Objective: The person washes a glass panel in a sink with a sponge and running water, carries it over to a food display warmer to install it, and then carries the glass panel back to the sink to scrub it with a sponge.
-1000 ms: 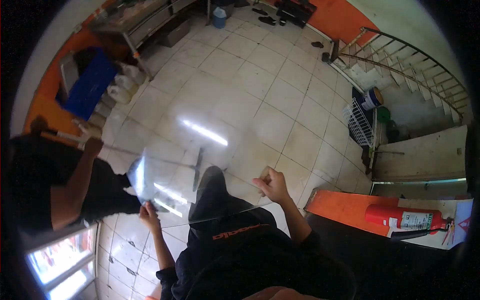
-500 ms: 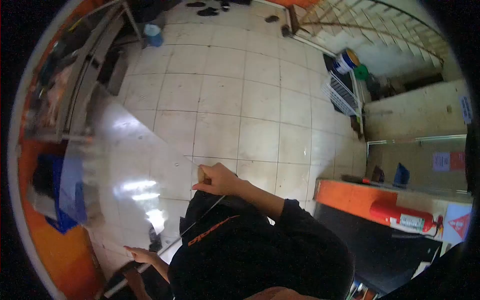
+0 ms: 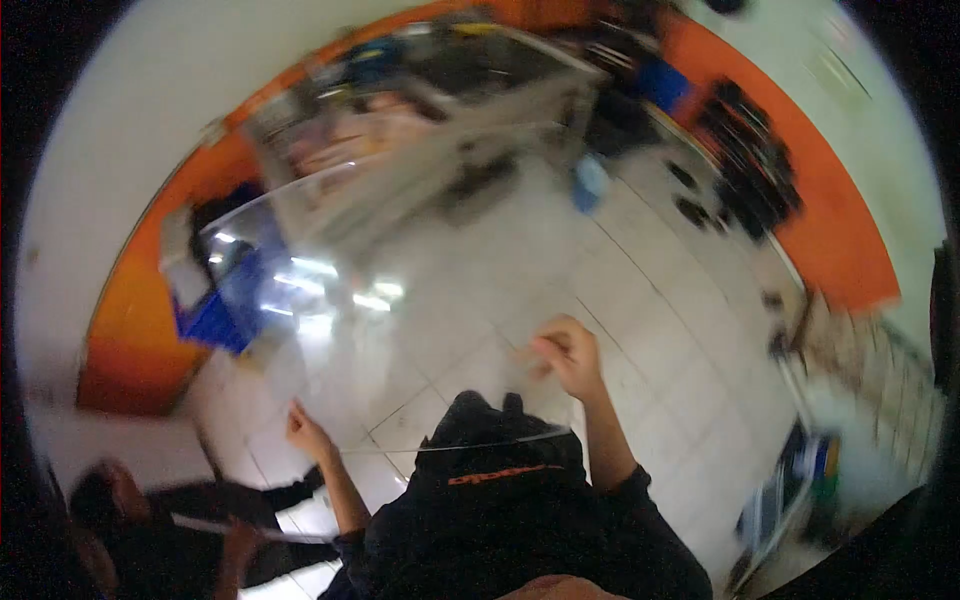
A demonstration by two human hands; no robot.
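A large clear glass-like sheet (image 3: 400,300) spans the space in front of my body, with bright light reflections on its left part. Its near edge runs across my dark shirt. My left hand (image 3: 308,432) pinches the sheet at its lower left. My right hand (image 3: 568,355) is closed on the sheet's right side, fingers curled and slightly blurred. Through the sheet the tiled floor shows.
A cluttered workbench (image 3: 440,140) stands ahead along the orange wall, with a blue crate (image 3: 215,322) left of it. A blue container (image 3: 590,185) is on the floor. Another person in dark clothes (image 3: 160,520) is at lower left, holding a pole. Stairs (image 3: 870,360) are at right.
The view has swung left toward the workbench, and the sheet has turned with my body. Both hands keep hold of it. The other person is back in view at lower left.
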